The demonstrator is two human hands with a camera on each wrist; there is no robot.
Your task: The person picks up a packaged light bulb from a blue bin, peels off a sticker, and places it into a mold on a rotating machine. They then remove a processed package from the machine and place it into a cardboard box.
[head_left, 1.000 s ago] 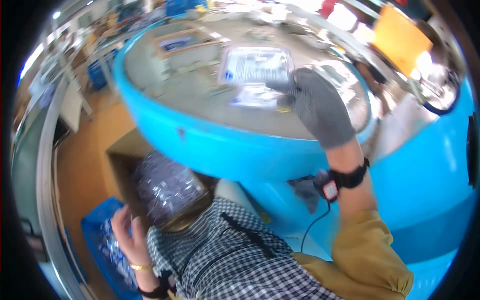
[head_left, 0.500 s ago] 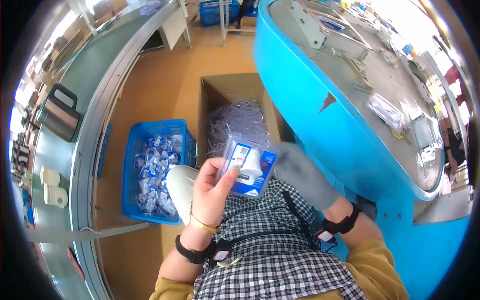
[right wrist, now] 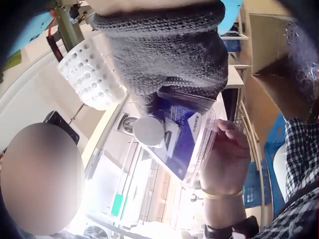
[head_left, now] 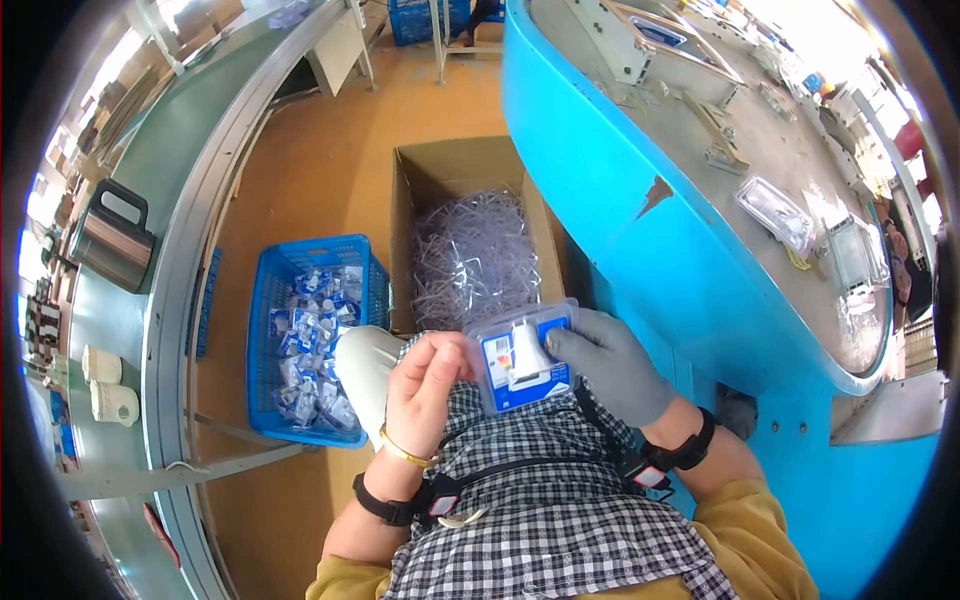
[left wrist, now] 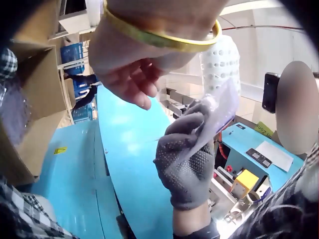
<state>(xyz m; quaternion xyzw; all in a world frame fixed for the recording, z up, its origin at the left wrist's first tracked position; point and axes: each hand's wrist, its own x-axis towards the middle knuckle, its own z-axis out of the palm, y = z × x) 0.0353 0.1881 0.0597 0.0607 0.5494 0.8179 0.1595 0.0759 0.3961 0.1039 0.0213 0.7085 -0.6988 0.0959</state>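
In the head view the gloved right hand [head_left: 617, 368] pinches the right side of a clear plastic package [head_left: 527, 386] with a blue card and a white piece inside, over the lap. The bare left hand [head_left: 422, 395] is at the package's left edge, fingers loosely bent. The left wrist view shows a gap between the left hand [left wrist: 132, 64] and the package [left wrist: 218, 119], which the right hand [left wrist: 187, 159] grips. From the right wrist, the package [right wrist: 182, 139] hangs below the grey glove [right wrist: 169, 59], beside the left hand [right wrist: 227, 159].
A blue basket [head_left: 258, 345] of small blue-and-white packs stands at left, beside a cardboard box [head_left: 402, 235] of clear plastic strips. The blue-rimmed round table [head_left: 640, 200] curves along the right, with another clear package [head_left: 775, 215] on it. A metal jug [head_left: 115, 245] stands at far left.
The right hand came down from the round table to the lap. Half a second ago the left hand held the package; now the right grips it and the left has come off it.
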